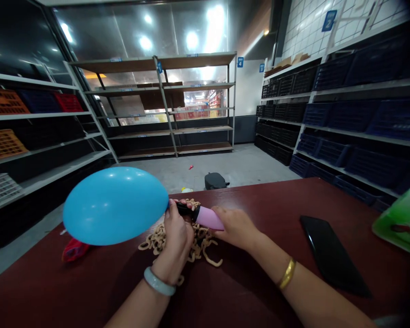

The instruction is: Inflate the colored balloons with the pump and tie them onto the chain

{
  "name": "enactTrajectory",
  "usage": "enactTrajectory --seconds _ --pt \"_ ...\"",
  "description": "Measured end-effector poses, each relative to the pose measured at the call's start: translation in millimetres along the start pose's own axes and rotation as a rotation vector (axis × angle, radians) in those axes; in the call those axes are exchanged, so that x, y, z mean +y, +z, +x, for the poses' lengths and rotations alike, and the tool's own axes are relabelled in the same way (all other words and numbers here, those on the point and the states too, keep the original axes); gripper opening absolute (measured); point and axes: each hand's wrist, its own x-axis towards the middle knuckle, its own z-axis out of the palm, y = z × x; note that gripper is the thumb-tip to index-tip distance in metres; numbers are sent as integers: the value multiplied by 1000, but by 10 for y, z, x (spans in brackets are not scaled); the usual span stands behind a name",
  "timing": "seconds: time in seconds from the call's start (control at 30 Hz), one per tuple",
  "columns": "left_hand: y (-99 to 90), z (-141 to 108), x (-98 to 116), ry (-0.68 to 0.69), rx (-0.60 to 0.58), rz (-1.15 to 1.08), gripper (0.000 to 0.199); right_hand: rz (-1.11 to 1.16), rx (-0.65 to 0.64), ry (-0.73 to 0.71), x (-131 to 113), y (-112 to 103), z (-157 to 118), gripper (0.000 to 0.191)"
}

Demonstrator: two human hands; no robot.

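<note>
A large blue balloon [116,205], swollen with air, stretches out to the left of my hands. My left hand [176,230] is closed around its neck, where it meets the black nozzle end [187,209] of a hand balloon pump. My right hand [235,225] grips the pump's pink barrel [208,217] from the right. Below both hands lies a pile of tan, curled, rope-like pieces [157,241] on the dark red table [259,291]; I cannot tell what they are. The balloon's mouth is hidden by my left fingers.
On the table's right lies a black flat slab [331,253], with a green translucent bag or container [401,221] beyond it. A red packet [74,249] rests under the balloon. A dark grey bag [215,181] sits on the floor behind the table. Shelves with crates [341,155] line the right wall.
</note>
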Motion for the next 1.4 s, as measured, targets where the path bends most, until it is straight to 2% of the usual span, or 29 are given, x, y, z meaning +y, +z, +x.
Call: enactTrajectory --seconds 0.13,0.23,0.33,0.47,0.57,0.67,0.77,0.9,1.07,1.23,1.4 --pt "-36 67 -6 -31 17 7 23 23 -20 -1 33 43 10 52" --pt "-58 181 92 -48 48 19 21 51 -42 -1 40 40 13 51" --pt "-98 363 335 -19 56 4 20 63 -55 2 49 -11 5 51" --pt "-179 594 717 63 139 -26 25 59 -71 -19 97 -100 -5 48" --pt "-214 661 843 124 155 -32 28 34 -53 -26 160 -131 -8 47" --pt "-203 630 782 147 143 -28 26 10 -28 -28 224 -124 -15 47" --pt "-153 534 616 133 123 -14 20 -4 -12 -25 238 -89 -24 47" --pt "-62 337 369 108 41 14 17 7 -9 -13 121 -16 -13 48" --pt "35 87 143 40 -20 56 25 53 -14 8 -45 39 20 48" --pt "53 31 79 42 1 53 26 54 -13 20 -67 28 16 49" --pt "-17 185 149 0 15 56 21 102 -7 -3 -26 49 13 51"
